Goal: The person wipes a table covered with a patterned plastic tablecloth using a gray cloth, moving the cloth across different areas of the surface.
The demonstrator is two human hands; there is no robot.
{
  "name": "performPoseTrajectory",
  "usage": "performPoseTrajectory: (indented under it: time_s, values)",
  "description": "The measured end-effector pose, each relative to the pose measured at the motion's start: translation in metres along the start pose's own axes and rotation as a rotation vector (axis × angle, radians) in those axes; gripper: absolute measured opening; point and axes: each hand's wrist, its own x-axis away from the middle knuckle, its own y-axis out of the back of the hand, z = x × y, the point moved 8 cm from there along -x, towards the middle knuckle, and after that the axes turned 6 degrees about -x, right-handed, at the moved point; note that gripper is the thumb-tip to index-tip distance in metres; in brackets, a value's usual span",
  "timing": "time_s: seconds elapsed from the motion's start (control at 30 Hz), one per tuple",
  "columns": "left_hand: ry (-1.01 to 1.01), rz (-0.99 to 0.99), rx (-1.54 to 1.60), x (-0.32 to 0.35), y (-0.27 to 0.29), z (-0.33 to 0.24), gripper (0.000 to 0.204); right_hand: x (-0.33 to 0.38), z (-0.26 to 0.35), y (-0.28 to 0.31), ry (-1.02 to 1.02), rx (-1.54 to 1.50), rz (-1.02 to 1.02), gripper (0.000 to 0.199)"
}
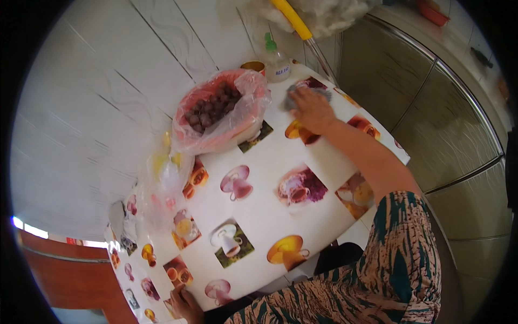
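Observation:
My right hand (312, 109) reaches across to the table's far right part, pressing a crumpled grey cloth (324, 93) onto the tablecloth (258, 216). Its fingers cover part of the cloth. White is the tablecloth's ground, with printed pictures of cups and saucers. At the near edge rests my left hand (186, 305), its fingers lying on the tabletop and holding nothing that I can see. To the left of the cloth stands a red bowl (186, 105) lined with a clear plastic bag and holding dark grapes (210, 112).
Behind the bowl are an open tin (252, 67) and a clear bottle (278, 65) with a green top. A clear plastic bag (156, 189) with yellow things lies on the left. Beyond the far corner leans a yellow-handled pole (294, 20). Cabinets (402, 75) stand at right.

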Motion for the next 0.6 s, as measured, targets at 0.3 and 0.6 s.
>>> performPoseTrajectory:
  time_s: [0.3,0.6]
  values:
    - [-0.120,-0.036,0.000,-0.004,0.001,-0.006,0.022,0.163,-0.094,0.074,-0.193,0.125,-0.126,0.057]
    - [-0.174,-0.076,0.109,-0.006,0.005,-0.018,0.016,0.262,0.037,0.081,-0.104,0.133,-0.158,0.055]
